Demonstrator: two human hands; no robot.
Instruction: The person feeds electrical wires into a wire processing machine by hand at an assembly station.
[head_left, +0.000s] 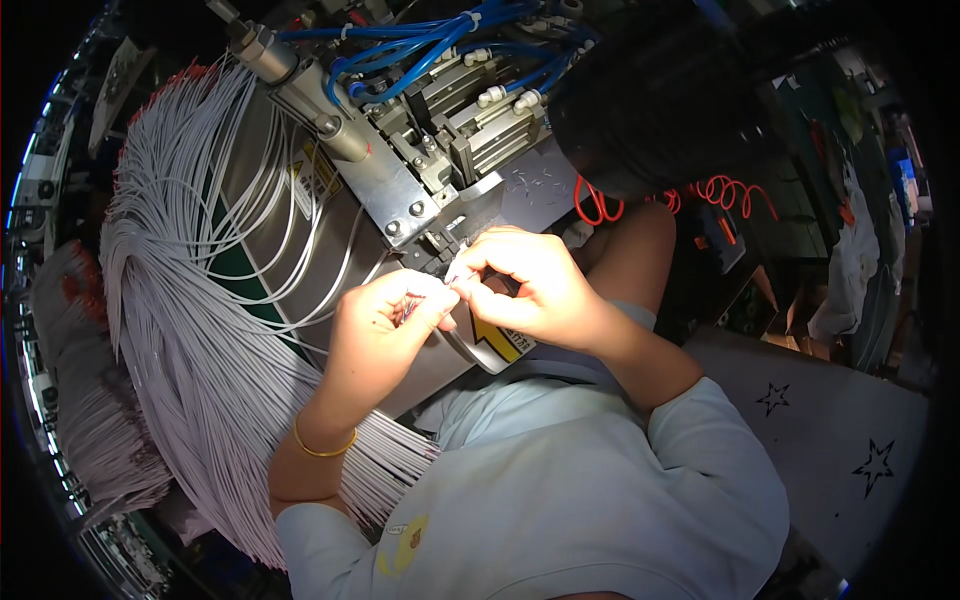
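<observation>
My left hand [385,315] is closed around a small bunch of thin white wires, their ends poking out between thumb and fingers. My right hand [525,280] pinches one wire end next to the left thumb, right below the metal jaw of a small press machine [425,165]. A big bundle of white wires [190,300] drapes over the machine's grey housing and runs down past my left forearm, which wears a gold bangle [322,448].
Blue air hoses [430,40] loop over the machine's top. A red coiled cable [700,195] hangs to the right. More wire bundles [95,420] lie at far left. A grey cloth with black stars [830,430] is at lower right.
</observation>
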